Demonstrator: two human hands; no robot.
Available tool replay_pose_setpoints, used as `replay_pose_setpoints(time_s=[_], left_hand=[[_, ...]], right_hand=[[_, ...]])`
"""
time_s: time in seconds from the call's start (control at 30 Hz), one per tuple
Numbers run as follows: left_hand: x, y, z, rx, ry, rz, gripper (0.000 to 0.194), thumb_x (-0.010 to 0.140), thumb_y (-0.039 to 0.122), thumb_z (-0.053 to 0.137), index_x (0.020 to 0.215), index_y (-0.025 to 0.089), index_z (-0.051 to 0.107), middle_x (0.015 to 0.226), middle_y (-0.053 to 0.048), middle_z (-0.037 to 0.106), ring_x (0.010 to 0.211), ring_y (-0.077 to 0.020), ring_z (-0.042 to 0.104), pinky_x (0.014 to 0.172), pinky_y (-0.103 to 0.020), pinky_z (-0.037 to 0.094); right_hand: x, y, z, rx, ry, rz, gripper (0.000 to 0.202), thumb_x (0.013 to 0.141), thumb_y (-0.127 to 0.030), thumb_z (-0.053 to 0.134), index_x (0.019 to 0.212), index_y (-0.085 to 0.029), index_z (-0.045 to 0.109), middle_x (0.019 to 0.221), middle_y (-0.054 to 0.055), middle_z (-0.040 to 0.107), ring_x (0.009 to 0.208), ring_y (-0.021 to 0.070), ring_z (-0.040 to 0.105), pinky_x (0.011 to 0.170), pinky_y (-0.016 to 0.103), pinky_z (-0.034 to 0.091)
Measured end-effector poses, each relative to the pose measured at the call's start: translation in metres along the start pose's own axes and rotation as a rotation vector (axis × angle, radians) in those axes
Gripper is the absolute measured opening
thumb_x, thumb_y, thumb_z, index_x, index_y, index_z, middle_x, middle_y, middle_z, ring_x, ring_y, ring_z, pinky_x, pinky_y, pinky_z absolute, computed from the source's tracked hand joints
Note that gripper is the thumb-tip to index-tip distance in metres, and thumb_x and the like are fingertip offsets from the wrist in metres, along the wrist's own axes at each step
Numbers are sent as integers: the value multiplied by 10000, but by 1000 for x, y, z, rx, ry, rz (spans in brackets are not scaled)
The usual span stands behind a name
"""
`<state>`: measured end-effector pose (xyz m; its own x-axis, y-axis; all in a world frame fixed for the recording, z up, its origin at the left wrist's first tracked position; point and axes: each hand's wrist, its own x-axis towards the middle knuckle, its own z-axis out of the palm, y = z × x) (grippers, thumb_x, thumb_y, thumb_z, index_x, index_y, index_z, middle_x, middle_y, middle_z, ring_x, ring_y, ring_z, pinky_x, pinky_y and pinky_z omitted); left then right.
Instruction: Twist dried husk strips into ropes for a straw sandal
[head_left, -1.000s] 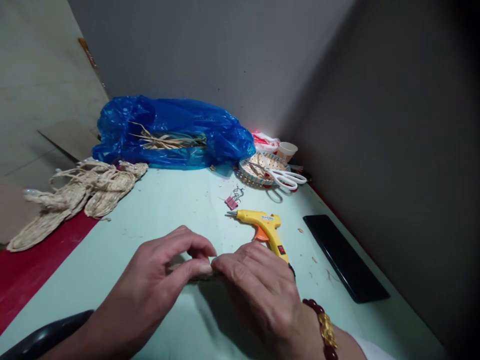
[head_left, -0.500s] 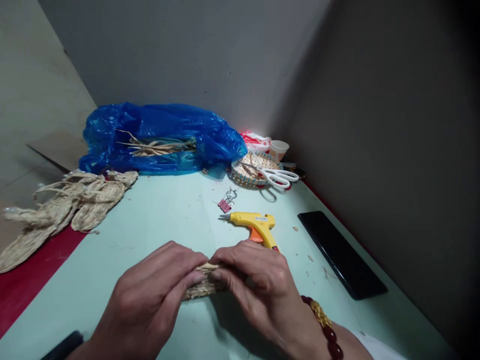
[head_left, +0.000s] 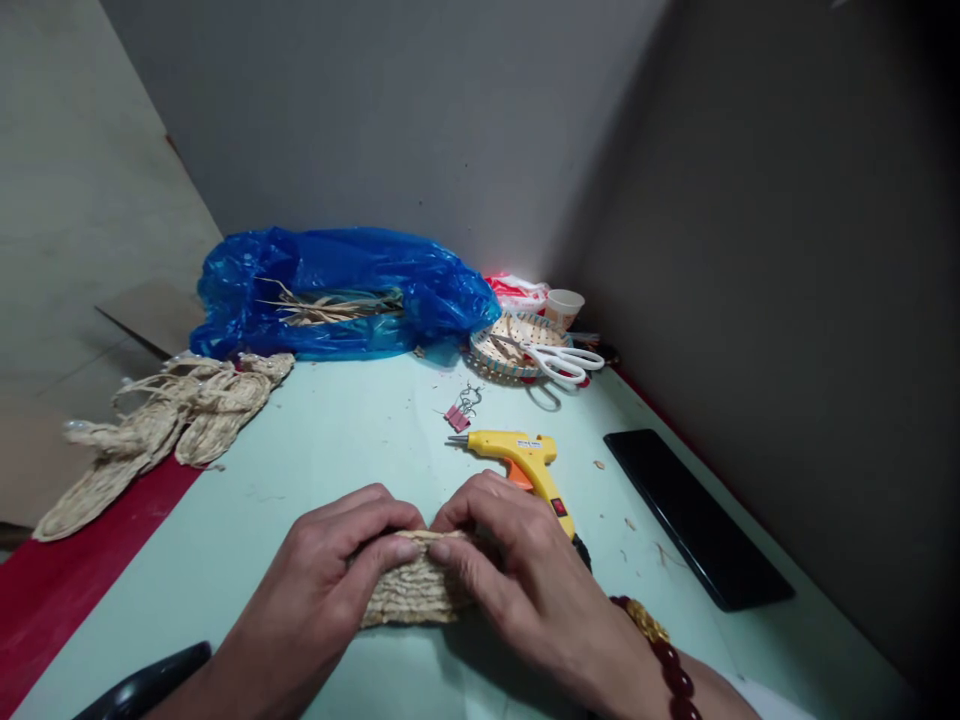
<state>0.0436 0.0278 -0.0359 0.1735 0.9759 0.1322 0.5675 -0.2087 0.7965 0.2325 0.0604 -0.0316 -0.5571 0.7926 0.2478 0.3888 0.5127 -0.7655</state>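
Observation:
A woven straw piece (head_left: 414, 592) with rows of braid is pinched along its upper edge by both hands, just above the table. My left hand (head_left: 330, 575) grips it from the left, thumb on the near face and fingers over the top. From the right, my right hand (head_left: 517, 560) holds the same edge the same way, its thumb close to the left one. A beaded bracelet (head_left: 671, 665) is on the right wrist. Right behind that hand lies a yellow glue gun (head_left: 529, 453) with an orange trigger, its nozzle pointing left. The piece's side ends are hidden by the hands.
Woven straw slippers (head_left: 217, 415) lie at the left edge. At the back are a blue plastic bag (head_left: 360, 255) with straw strands (head_left: 337, 307), a basket (head_left: 491, 362), white-handled scissors (head_left: 566, 362) and a paper cup (head_left: 564, 305). A pink binder clip (head_left: 457, 417) and a black tablet-like slab (head_left: 697, 520) lie nearer.
The straw piece has tilted so that more of its near face shows. Both hands keep their pinch on it. The whole view has shifted slightly, with things appearing lower and farther right.

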Motion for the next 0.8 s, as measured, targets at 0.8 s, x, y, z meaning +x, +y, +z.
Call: replay_pose_setpoints(time_s=[0.8], left_hand=[[8,-13,-5,51,81,164,140,859,246,639,976,298,697,794,58,681,729,-108,636,674,-173,473]], right_hand=[[9,10,-15,244,-132,180,241,943,-307,545,782,-181,672,719,-28,655,690,117,572,644,233,414]])
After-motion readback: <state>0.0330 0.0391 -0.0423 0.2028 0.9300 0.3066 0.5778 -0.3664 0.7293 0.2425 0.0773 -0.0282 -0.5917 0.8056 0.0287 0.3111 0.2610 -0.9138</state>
